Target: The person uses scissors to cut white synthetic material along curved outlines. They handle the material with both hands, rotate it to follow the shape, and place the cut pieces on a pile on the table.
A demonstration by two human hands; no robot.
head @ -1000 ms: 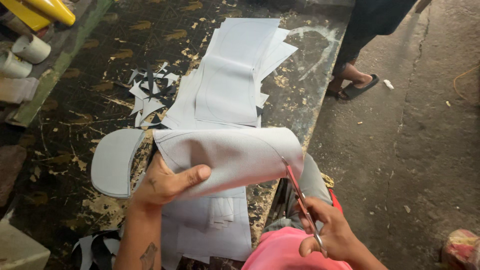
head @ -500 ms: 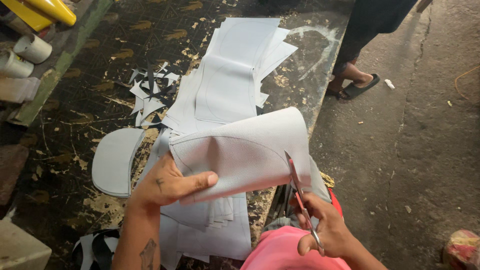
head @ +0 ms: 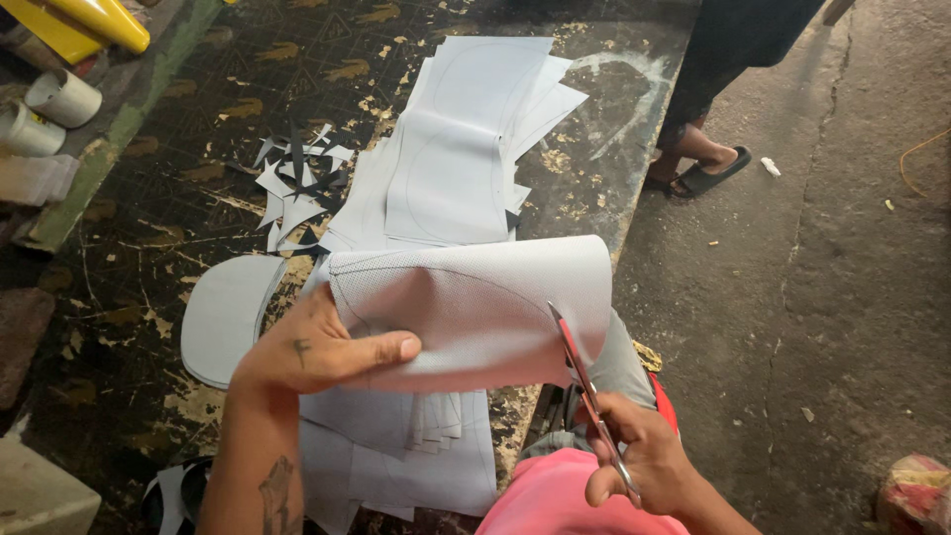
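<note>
While left hand [head: 317, 352] pins it, grey sheet [head: 475, 307] curls (mesh-textured), scissors [head: 584, 381] biting edge

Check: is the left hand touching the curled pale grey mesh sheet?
Touching: the head view shows the left hand pressed on the curled pale grey mesh sheet.

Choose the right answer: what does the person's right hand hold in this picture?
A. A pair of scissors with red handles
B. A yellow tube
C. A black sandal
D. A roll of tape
A: the right hand grips the scissors, whose blades meet the edge of the curled grey sheet that the left hand holds up.
</note>
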